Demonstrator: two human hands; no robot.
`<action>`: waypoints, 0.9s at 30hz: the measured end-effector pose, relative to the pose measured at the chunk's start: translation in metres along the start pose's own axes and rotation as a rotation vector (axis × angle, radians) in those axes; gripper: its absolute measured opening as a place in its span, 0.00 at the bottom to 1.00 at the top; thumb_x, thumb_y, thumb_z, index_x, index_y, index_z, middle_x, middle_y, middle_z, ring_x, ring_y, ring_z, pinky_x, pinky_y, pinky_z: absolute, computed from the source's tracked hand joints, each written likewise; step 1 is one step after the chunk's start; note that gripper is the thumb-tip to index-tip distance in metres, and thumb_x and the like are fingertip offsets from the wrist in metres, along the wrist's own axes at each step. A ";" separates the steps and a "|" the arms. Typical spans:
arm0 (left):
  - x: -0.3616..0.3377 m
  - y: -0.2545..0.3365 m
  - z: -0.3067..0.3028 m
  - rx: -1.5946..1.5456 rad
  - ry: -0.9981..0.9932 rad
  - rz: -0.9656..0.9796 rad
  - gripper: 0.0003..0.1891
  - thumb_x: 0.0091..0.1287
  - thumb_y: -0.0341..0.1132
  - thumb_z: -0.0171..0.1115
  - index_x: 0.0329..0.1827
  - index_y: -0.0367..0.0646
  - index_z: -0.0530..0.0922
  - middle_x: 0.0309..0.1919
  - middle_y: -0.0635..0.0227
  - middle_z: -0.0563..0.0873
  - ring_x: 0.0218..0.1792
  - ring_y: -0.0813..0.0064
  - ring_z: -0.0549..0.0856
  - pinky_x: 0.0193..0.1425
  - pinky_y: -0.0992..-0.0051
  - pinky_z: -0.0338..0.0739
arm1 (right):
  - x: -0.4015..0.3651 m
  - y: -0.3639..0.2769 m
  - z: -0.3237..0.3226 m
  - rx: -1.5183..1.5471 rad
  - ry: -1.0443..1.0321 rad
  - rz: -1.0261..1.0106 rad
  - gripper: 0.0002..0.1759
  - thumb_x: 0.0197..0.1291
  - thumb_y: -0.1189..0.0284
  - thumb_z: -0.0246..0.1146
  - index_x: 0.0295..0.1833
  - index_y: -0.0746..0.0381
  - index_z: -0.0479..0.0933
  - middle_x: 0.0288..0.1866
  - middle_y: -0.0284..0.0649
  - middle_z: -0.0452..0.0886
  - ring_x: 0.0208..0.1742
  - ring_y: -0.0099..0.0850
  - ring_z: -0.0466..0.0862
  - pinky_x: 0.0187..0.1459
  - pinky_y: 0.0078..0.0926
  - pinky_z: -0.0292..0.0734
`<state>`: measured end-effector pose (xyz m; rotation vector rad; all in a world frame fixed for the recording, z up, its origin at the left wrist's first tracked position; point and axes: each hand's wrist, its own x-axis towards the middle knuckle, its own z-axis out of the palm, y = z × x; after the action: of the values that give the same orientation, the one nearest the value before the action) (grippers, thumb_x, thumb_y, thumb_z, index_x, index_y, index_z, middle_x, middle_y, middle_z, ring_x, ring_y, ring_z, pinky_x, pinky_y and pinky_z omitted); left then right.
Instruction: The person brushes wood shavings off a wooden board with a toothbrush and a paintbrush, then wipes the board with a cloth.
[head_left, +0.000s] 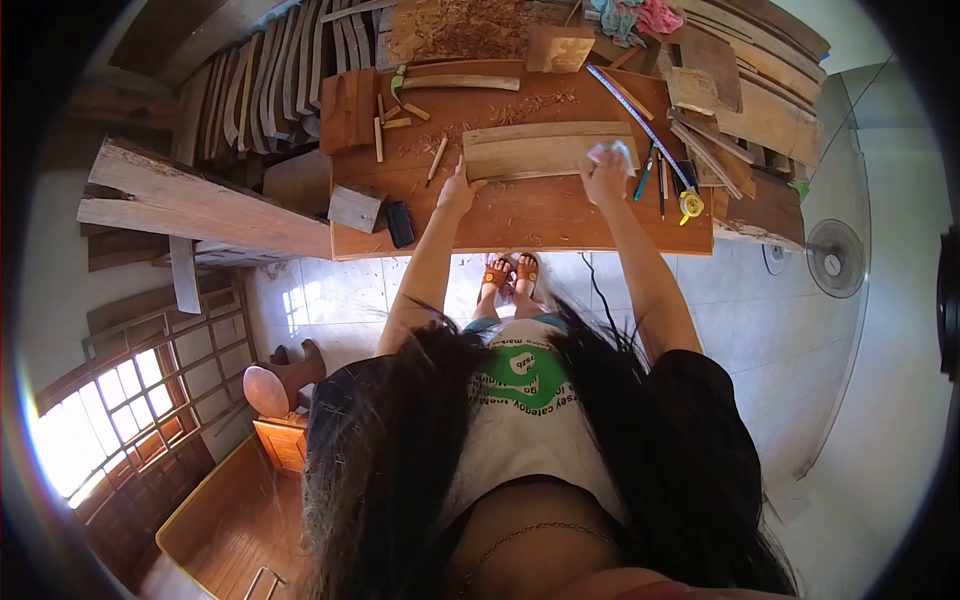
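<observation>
A long, pale wooden board (545,150) lies crosswise on the brown wooden table (520,225). At its left end, my left hand (458,192) holds the near corner, with the index finger along the end and the thumb by the front edge. My right hand (604,183) is closed on a crumpled whitish cloth (618,156) over the board's right end. Just left of the board is a thin wooden stick (437,160). To the right of my right hand lie a teal utility knife (645,172) and a dark pencil (662,188).
An extended tape measure (690,205) runs diagonally on the right. A hammer (398,84), wood pieces (379,138), a wood block (356,207) and a black object (399,225) lie left. Planks (270,85) are stacked behind; a large beam (200,195) juts toward the table.
</observation>
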<state>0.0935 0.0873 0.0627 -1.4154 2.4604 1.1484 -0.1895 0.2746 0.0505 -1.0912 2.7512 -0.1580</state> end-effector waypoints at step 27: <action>0.009 -0.010 0.008 -0.157 0.106 -0.018 0.35 0.69 0.46 0.62 0.77 0.48 0.63 0.64 0.44 0.77 0.62 0.47 0.79 0.65 0.57 0.74 | 0.001 -0.018 0.031 0.175 0.086 -0.256 0.44 0.64 0.57 0.61 0.72 0.80 0.57 0.78 0.71 0.50 0.81 0.58 0.50 0.80 0.50 0.45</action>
<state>0.0937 0.0827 0.0473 -1.5761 2.4684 1.3219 -0.1720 0.2599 0.0232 -1.4115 2.5978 -0.4804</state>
